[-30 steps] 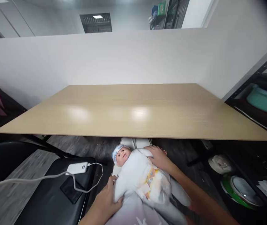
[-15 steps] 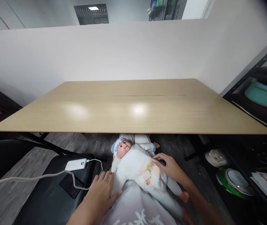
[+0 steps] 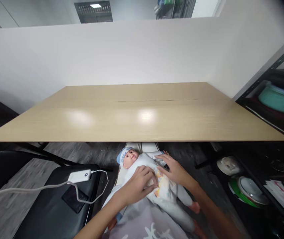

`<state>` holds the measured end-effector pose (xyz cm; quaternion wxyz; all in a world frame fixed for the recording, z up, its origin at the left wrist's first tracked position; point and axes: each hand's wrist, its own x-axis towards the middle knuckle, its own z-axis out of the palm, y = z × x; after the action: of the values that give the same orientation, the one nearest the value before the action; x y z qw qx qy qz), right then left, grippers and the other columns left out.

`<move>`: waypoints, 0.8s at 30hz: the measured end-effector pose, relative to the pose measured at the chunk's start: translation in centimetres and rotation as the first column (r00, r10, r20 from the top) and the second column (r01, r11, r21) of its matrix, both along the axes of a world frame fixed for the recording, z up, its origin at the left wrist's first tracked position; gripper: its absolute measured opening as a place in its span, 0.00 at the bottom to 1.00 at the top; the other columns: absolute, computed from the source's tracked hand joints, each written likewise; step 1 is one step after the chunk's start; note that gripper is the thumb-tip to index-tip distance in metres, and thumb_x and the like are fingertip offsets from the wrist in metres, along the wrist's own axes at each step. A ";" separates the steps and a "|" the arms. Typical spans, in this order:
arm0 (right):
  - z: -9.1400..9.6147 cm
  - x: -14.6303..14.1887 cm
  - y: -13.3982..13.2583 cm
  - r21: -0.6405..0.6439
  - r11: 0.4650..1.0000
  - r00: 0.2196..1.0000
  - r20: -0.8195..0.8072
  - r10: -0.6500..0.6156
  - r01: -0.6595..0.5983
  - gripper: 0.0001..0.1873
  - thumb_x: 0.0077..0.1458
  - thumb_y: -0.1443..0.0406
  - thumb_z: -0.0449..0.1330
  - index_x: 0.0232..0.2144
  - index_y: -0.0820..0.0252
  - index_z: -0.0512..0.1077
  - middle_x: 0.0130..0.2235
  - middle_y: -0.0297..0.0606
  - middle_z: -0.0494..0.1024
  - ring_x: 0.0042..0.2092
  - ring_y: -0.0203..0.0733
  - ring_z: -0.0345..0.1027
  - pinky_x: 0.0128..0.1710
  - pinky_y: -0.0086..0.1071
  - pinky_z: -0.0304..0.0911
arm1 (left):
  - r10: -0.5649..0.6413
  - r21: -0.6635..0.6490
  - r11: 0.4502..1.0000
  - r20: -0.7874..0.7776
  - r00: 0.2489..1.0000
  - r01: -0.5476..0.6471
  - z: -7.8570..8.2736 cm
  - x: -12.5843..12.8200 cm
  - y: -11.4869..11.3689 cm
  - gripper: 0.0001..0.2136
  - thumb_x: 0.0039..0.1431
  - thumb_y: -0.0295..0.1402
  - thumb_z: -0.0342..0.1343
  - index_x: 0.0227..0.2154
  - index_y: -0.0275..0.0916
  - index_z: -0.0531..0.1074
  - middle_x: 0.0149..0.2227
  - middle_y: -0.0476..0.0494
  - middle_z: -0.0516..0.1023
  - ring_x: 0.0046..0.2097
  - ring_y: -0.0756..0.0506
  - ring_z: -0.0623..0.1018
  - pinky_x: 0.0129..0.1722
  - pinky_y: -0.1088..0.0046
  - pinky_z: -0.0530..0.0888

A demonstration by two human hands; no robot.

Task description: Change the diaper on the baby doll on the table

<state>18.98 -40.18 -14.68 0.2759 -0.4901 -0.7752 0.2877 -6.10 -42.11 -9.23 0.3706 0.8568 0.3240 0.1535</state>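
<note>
A baby doll [image 3: 142, 161] in a white outfit and a blue-and-white cap lies on its back across my lap, head to the upper left. Around its hips is a white diaper [image 3: 165, 186] with a yellow-orange printed front. My left hand [image 3: 142, 182] lies over the doll's belly at the diaper's left edge, fingers bent and thumb apart from them. On the other side, my right hand [image 3: 173, 169] is at the doll's waist by the diaper's upper edge, its fingers stretched out and thumb apart. The diaper's far side is hidden behind that hand.
A wooden table [image 3: 122, 119] extends in front of me, above the doll. To the left, a black chair [image 3: 49, 202] carries a white power bank [image 3: 79, 176] with a cable and a dark phone [image 3: 74, 199]. A shelf with dishes [image 3: 252, 189] and a teal basin [image 3: 280, 98] stands right.
My left hand has moved right and up from beside the doll onto its belly, uncovering the doll's near hand. My right hand has shifted slightly up along its waist.
</note>
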 end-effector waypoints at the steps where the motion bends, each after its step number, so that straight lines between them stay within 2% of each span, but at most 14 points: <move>1: 0.9 -0.8 -0.4 -0.013 0.996 0.996 -0.005 0.092 -0.092 0.21 0.67 0.60 0.57 0.60 0.54 0.71 0.59 0.44 0.75 0.61 0.46 0.68 0.64 0.42 0.62 | -0.021 -0.029 0.999 0.017 1.000 0.022 0.5 -0.4 -0.1 0.05 0.69 0.35 0.57 0.43 0.43 0.75 0.48 0.45 0.77 0.52 0.42 0.72 0.57 0.64 0.67; 3: 2.7 -2.0 -1.4 -0.036 0.980 0.981 0.018 0.195 -0.194 0.18 0.68 0.61 0.57 0.57 0.53 0.73 0.55 0.43 0.77 0.58 0.45 0.69 0.59 0.39 0.64 | -0.061 -0.125 0.990 0.040 0.997 0.066 1.5 -1.7 -0.3 0.04 0.68 0.34 0.57 0.43 0.43 0.75 0.46 0.45 0.77 0.52 0.43 0.73 0.56 0.66 0.68; 5: 4.2 -2.2 -2.4 -0.069 0.978 0.978 0.059 0.201 -0.197 0.12 0.69 0.59 0.56 0.47 0.54 0.78 0.45 0.40 0.80 0.49 0.45 0.72 0.52 0.38 0.66 | -0.099 -0.248 0.963 0.034 0.994 0.105 2.1 -3.2 -0.7 0.04 0.68 0.34 0.57 0.42 0.43 0.75 0.43 0.46 0.78 0.47 0.45 0.75 0.52 0.69 0.71; 7: 5.3 -1.2 -3.5 -0.151 0.975 0.980 0.084 0.179 -0.165 0.18 0.71 0.56 0.53 0.34 0.56 0.78 0.34 0.36 0.79 0.40 0.43 0.72 0.44 0.35 0.65 | -0.117 -0.313 0.942 0.032 0.993 0.121 2.2 -4.3 -0.9 0.04 0.68 0.34 0.57 0.40 0.42 0.75 0.40 0.47 0.78 0.44 0.46 0.75 0.47 0.72 0.72; 8: 5.5 -0.2 -4.0 -0.212 0.966 0.982 0.088 0.168 -0.146 0.22 0.72 0.55 0.51 0.30 0.56 0.76 0.30 0.34 0.78 0.36 0.41 0.71 0.40 0.34 0.63 | -0.106 -0.305 0.946 0.034 0.994 0.112 2.0 -4.4 -0.9 0.04 0.68 0.34 0.56 0.40 0.42 0.75 0.40 0.47 0.78 0.44 0.46 0.75 0.47 0.72 0.72; 10: 5.5 1.9 -5.1 -0.354 0.932 0.987 0.099 0.126 -0.083 0.26 0.72 0.53 0.49 0.26 0.57 0.73 0.26 0.32 0.76 0.29 0.39 0.69 0.32 0.32 0.58 | -0.052 -0.201 0.978 0.040 0.998 0.059 1.0 -3.3 -0.3 0.06 0.69 0.35 0.55 0.42 0.42 0.75 0.42 0.46 0.78 0.47 0.44 0.74 0.51 0.69 0.71; 12: 4.7 3.7 -6.1 -0.483 0.876 0.989 0.121 0.079 -0.011 0.25 0.70 0.51 0.50 0.26 0.57 0.73 0.23 0.31 0.75 0.25 0.38 0.67 0.27 0.31 0.54 | -0.032 -0.025 0.999 0.013 0.999 0.033 -0.5 -0.4 0.9 0.09 0.69 0.39 0.56 0.46 0.42 0.74 0.46 0.43 0.78 0.51 0.42 0.73 0.55 0.64 0.69; 13: 4.0 4.3 -6.6 -0.517 0.856 0.988 0.140 0.064 0.017 0.23 0.68 0.50 0.52 0.27 0.57 0.73 0.22 0.31 0.75 0.24 0.38 0.67 0.26 0.30 0.53 | -0.071 0.065 0.995 -0.031 0.997 0.073 -1.4 1.8 1.7 0.12 0.68 0.41 0.58 0.48 0.42 0.74 0.48 0.41 0.77 0.53 0.40 0.72 0.56 0.61 0.68; 15: 2.2 4.9 -7.6 -0.525 0.848 0.979 0.200 0.045 0.068 0.22 0.66 0.51 0.54 0.26 0.56 0.72 0.23 0.33 0.77 0.26 0.40 0.68 0.27 0.31 0.53 | -0.193 0.177 0.957 -0.197 0.961 0.228 -3.5 6.7 3.4 0.23 0.59 0.47 0.65 0.52 0.39 0.73 0.53 0.36 0.76 0.57 0.35 0.71 0.57 0.56 0.68; 16: 1.2 4.9 -8.1 -0.510 0.855 0.970 0.239 0.033 0.097 0.22 0.65 0.51 0.54 0.24 0.56 0.71 0.24 0.34 0.77 0.27 0.41 0.69 0.27 0.31 0.53 | -0.267 0.168 0.929 -0.314 0.911 0.330 -4.6 9.3 4.1 0.25 0.54 0.46 0.69 0.50 0.38 0.75 0.52 0.35 0.78 0.56 0.34 0.72 0.57 0.54 0.68; 18: -0.8 4.7 -9.2 -0.483 0.861 0.953 0.302 -0.006 0.159 0.23 0.63 0.52 0.53 0.21 0.56 0.69 0.24 0.37 0.78 0.28 0.43 0.70 0.28 0.33 0.54 | -0.390 0.070 0.870 -0.507 0.769 0.488 -6.5 13.6 5.0 0.19 0.50 0.44 0.71 0.40 0.39 0.78 0.42 0.40 0.82 0.51 0.35 0.77 0.54 0.55 0.70; 20: -2.5 4.8 -10.3 -0.487 0.849 0.946 0.321 -0.042 0.203 0.23 0.63 0.53 0.51 0.19 0.55 0.68 0.25 0.39 0.79 0.30 0.47 0.73 0.30 0.36 0.58 | -0.431 0.032 0.843 -0.557 0.710 0.537 -7.8 16.0 5.2 0.15 0.50 0.44 0.71 0.34 0.39 0.78 0.37 0.41 0.83 0.49 0.35 0.78 0.53 0.56 0.70; 21: -3.3 5.0 -10.7 -0.492 0.843 0.946 0.319 -0.056 0.216 0.23 0.62 0.53 0.51 0.19 0.54 0.68 0.25 0.39 0.79 0.31 0.50 0.75 0.32 0.39 0.61 | -0.428 0.046 0.843 -0.547 0.720 0.536 -8.2 16.3 5.1 0.16 0.51 0.44 0.71 0.35 0.39 0.78 0.38 0.41 0.83 0.51 0.35 0.78 0.54 0.56 0.70; 24: -4.5 5.2 -11.6 -0.548 0.805 0.956 0.283 -0.077 0.227 0.21 0.60 0.50 0.53 0.19 0.50 0.69 0.28 0.41 0.81 0.37 0.61 0.78 0.35 0.49 0.68 | -0.304 0.194 0.894 -0.397 0.866 0.403 -8.2 15.1 4.3 0.26 0.51 0.48 0.70 0.47 0.37 0.76 0.48 0.36 0.81 0.53 0.35 0.76 0.54 0.57 0.69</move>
<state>24.18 -51.80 -19.22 0.0390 -0.6433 -0.6381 0.4213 8.95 -37.84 -17.43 0.2072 0.9576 0.1976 -0.0325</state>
